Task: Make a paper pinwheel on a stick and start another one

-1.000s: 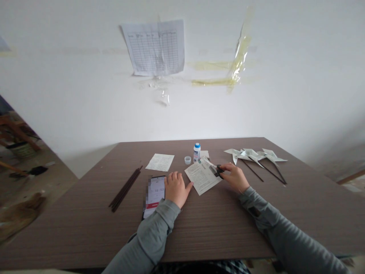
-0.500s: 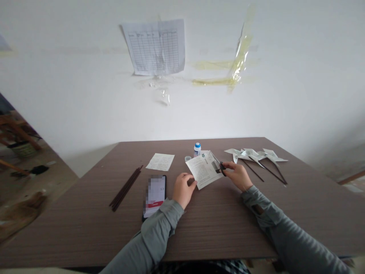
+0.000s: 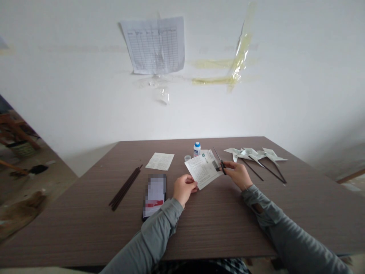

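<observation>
A printed sheet of paper (image 3: 203,170) tilts above the table, its lower left corner pinched by my left hand (image 3: 184,189). My right hand (image 3: 237,175) is closed round the dark handles of a pair of scissors (image 3: 219,158), with the blades pointing up and away beside the sheet's right edge. Whether the right fingers also touch the paper I cannot tell. Just behind the sheet stand a small white bottle with a blue cap (image 3: 197,148) and a little clear cup (image 3: 187,158). Another pale paper lies partly hidden behind the sheet.
Several paper pinwheels (image 3: 248,154) on dark sticks lie at the right. Left of my hands are a phone (image 3: 155,194), a square of printed paper (image 3: 160,161) and several dark sticks (image 3: 125,188). The brown table (image 3: 216,228) meets a white wall at the back.
The scissors' blades have come away from the paper and now show to the right of its edge. My left fingers have closed more on the sheet's corner.
</observation>
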`<action>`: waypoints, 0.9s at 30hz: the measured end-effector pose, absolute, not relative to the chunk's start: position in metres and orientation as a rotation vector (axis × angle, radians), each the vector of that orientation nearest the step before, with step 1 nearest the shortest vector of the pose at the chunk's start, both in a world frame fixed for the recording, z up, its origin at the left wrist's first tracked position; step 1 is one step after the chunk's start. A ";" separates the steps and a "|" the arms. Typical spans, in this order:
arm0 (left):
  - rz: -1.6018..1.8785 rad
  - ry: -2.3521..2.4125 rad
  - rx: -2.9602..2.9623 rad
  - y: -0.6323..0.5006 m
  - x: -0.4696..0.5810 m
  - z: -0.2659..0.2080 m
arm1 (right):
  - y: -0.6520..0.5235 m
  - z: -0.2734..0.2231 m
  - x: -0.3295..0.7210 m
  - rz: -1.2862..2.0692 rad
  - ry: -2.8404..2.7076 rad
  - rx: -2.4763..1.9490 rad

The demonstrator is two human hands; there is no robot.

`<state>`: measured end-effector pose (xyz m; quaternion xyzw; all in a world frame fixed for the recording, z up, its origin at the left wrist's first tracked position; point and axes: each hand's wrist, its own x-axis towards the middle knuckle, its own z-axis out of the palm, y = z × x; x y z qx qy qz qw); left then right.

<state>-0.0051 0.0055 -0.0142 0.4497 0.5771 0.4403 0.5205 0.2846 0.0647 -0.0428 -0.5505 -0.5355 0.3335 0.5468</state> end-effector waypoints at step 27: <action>1.298 1.197 0.683 0.005 -0.005 -0.007 | 0.049 -0.032 0.277 0.553 -1.365 -1.453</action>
